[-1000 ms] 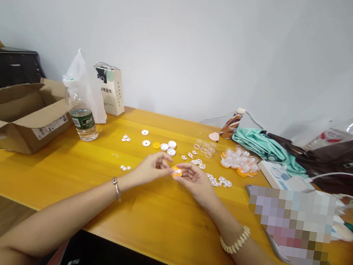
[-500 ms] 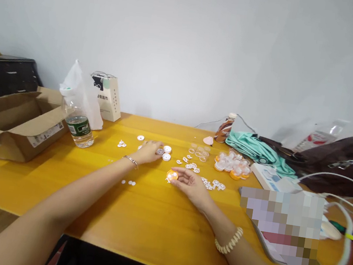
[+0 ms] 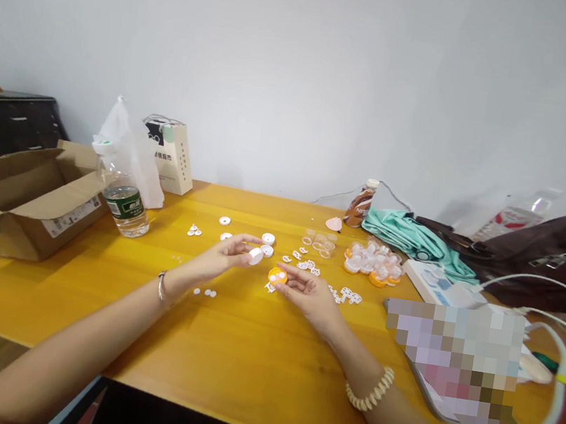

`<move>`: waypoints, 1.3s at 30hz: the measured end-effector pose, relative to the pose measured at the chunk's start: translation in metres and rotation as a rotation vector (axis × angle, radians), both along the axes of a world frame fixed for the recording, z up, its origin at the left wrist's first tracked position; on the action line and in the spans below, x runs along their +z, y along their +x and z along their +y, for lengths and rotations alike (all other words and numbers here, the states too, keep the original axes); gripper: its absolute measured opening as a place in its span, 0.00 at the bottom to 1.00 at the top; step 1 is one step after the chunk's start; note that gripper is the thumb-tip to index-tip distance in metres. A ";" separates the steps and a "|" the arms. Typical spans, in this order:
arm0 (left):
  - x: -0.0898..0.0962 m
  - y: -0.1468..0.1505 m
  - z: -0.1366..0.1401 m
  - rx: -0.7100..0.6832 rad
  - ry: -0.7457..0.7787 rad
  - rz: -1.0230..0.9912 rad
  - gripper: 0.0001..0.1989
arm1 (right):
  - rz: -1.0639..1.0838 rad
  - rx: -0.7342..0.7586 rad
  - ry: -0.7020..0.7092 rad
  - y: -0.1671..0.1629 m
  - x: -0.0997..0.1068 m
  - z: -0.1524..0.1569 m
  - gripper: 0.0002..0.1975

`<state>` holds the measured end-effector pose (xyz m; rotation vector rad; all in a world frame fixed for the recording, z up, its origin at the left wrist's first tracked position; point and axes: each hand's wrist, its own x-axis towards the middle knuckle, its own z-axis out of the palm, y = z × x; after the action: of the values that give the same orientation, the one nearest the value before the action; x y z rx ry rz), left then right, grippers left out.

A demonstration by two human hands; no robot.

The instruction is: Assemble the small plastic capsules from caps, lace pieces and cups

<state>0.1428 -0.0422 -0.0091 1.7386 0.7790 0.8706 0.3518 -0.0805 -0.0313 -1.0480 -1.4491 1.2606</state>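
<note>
My left hand (image 3: 228, 258) pinches a round white plastic cap (image 3: 255, 257) between thumb and fingers, tilted above the table. Close to it, my right hand (image 3: 310, 295) grips an orange round piece (image 3: 277, 277) with white discs on its face. The two held parts are a small gap apart. Just behind my left fingers lie two white round caps (image 3: 267, 244). A small white cut-out piece (image 3: 270, 287) shows beneath the orange part. More white cut-out pieces with dark holes (image 3: 309, 267) lie behind my right hand, and others (image 3: 348, 296) lie beside it.
Clear rings (image 3: 319, 242) and a pile of orange-and-clear round pieces (image 3: 374, 261) sit at the back right. Small white discs (image 3: 206, 292) lie left. A water bottle (image 3: 127, 206) and open cardboard box (image 3: 23, 202) stand left; a power strip (image 3: 429, 283) and brown bag (image 3: 547, 258) are right.
My left hand has come back toward me from the white caps, now carrying one white cap close to the orange piece. The right hand has barely moved and keeps its hold.
</note>
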 end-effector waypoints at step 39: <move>-0.014 0.029 -0.033 0.156 0.214 0.164 0.12 | -0.057 0.004 0.152 -0.008 -0.021 0.003 0.20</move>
<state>0.1721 -0.0751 -0.0228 1.9764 0.9697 0.9527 0.3442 -0.0771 -0.0528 -0.9857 -1.5650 1.1129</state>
